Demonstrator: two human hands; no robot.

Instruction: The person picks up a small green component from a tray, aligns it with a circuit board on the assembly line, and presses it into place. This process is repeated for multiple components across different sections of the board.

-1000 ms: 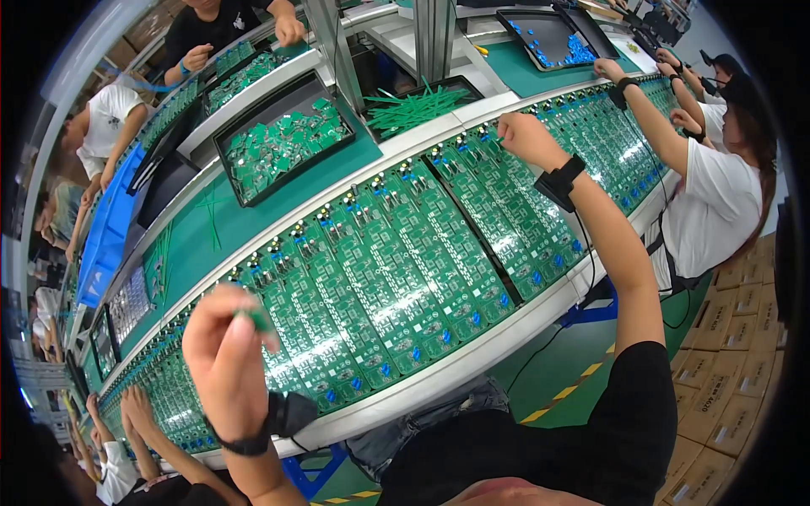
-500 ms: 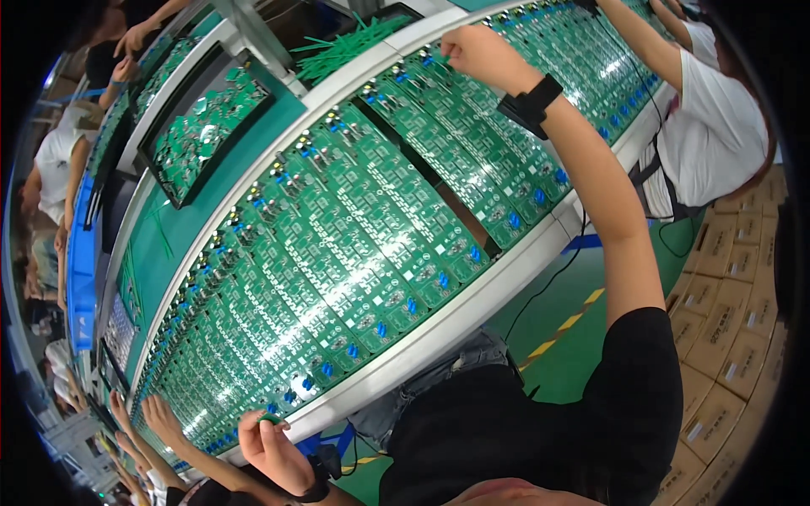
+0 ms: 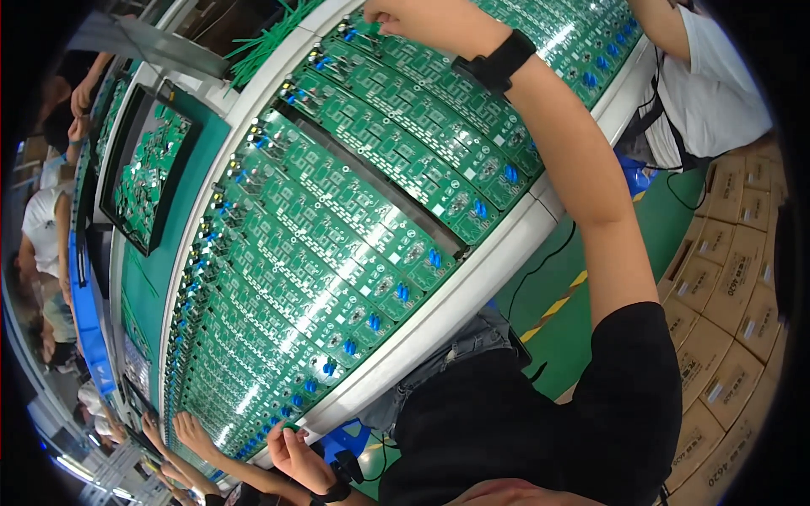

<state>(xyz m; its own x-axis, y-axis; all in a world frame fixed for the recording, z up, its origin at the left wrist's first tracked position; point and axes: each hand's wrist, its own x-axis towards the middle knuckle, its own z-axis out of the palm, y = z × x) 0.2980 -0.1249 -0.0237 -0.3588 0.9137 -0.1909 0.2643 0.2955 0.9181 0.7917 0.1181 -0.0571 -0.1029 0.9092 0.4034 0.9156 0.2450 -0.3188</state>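
Note:
Long green circuit boards [image 3: 337,219] lie side by side on a white-railed line, with blue disc components [image 3: 402,292] at their near ends and tall, leaded parts [image 3: 253,135] at the far ends. At the far rail, my right hand [image 3: 422,20] is closed in a pinch over a board's far end, a small green piece [image 3: 368,29] showing at its fingertips. My left hand [image 3: 297,462], by the near rail at lower left, pinches a small round green piece [image 3: 291,427]. The exact kind of either piece is too small to tell.
Beyond the far rail are a black tray [image 3: 150,173] of small green boards and a heap of thin green strips [image 3: 268,44]. Co-workers' hands [image 3: 196,434] reach in at lower left; another person [image 3: 717,93] sits at right. Cartons [image 3: 717,320] stack behind.
The boards, the gap between them and the tray have shifted left in view. My right hand appears higher and farther left, still pinching; my left hand appears slightly lower and to the right.

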